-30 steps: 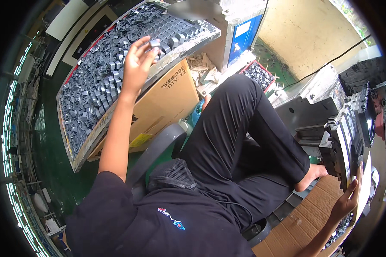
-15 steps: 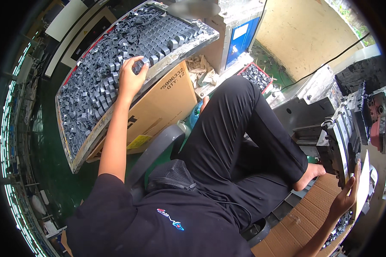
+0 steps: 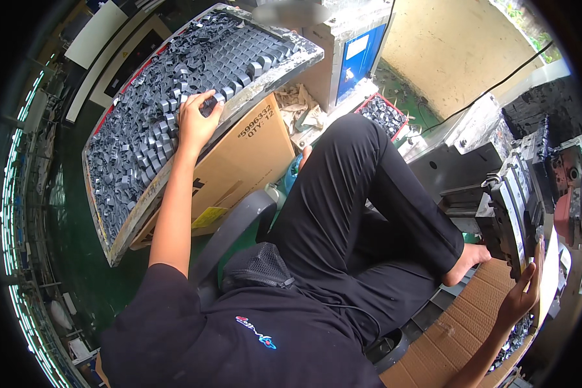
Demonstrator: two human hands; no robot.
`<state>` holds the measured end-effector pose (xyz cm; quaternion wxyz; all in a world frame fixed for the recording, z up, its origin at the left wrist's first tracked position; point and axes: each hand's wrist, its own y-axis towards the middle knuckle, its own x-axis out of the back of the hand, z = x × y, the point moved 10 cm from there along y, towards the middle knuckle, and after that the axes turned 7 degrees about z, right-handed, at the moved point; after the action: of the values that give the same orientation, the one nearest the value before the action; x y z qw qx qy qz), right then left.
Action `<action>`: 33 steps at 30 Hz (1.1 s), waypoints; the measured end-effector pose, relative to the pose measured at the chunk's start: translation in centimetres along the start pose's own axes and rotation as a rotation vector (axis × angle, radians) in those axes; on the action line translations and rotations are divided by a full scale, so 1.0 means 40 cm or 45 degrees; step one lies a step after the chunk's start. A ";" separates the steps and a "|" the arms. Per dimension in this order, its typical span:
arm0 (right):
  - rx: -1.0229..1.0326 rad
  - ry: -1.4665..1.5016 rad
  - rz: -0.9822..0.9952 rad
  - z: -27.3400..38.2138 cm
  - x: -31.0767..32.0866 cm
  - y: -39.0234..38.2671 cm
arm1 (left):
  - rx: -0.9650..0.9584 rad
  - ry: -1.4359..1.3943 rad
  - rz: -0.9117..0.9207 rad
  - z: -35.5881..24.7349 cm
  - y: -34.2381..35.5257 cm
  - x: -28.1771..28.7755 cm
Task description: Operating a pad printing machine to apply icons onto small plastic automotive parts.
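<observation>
Over the near edge of a wide board of small dark grey plastic parts (image 3: 152, 139), my left hand (image 3: 198, 121) has its thumb and fingers curled round one grey plastic part (image 3: 206, 110). The fingers partly cover that piece. Beside it, similar parts stand in neat rows, while those farther left lie in a loose heap. At the far right my right hand (image 3: 520, 299) has its fingers stretched out flat along the upright flap of a cardboard box (image 3: 459, 330), and I see nothing gripped in it. More small grey parts (image 3: 516, 339) lie by its wrist.
A cardboard carton (image 3: 252, 155) stands under the board. Dark metal machine blocks (image 3: 514, 200) rise close to my right hand. Beyond my knee are a red-rimmed tray of grey parts (image 3: 383, 116) and a blue-doored cabinet (image 3: 355, 61). A chair armrest (image 3: 233, 223) curves beside my left arm.
The left hand has lowered slightly toward the rows, and the grey part is now more hidden among its neighbours. The right hand stays against the flap.
</observation>
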<state>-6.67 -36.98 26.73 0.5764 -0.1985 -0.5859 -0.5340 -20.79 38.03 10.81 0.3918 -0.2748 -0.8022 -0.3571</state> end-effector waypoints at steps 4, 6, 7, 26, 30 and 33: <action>-0.014 -0.005 -0.003 -0.007 -0.009 0.002 | 0.011 0.032 0.017 0.009 -0.003 0.001; -0.018 -0.005 -0.001 -0.012 -0.012 -0.001 | 0.018 0.050 0.020 0.014 -0.009 0.005; -0.009 0.002 -0.001 -0.013 -0.014 -0.001 | 0.020 0.052 0.019 0.015 -0.012 0.009; -0.352 -0.136 -0.208 -0.185 0.214 -0.038 | -0.424 -0.182 0.023 -0.243 0.022 -0.053; -0.611 -0.157 -0.137 -0.440 0.280 -0.220 | -0.486 -0.389 0.151 -0.480 0.019 -0.136; -0.793 -0.310 -0.017 -0.552 0.275 -0.336 | -0.610 -0.523 0.219 -0.677 -0.004 -0.158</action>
<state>-10.64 -64.77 25.97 0.4102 -0.4235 -0.4604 -0.6636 -5.77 15.56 17.38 0.1748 -0.4923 -0.7314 -0.4383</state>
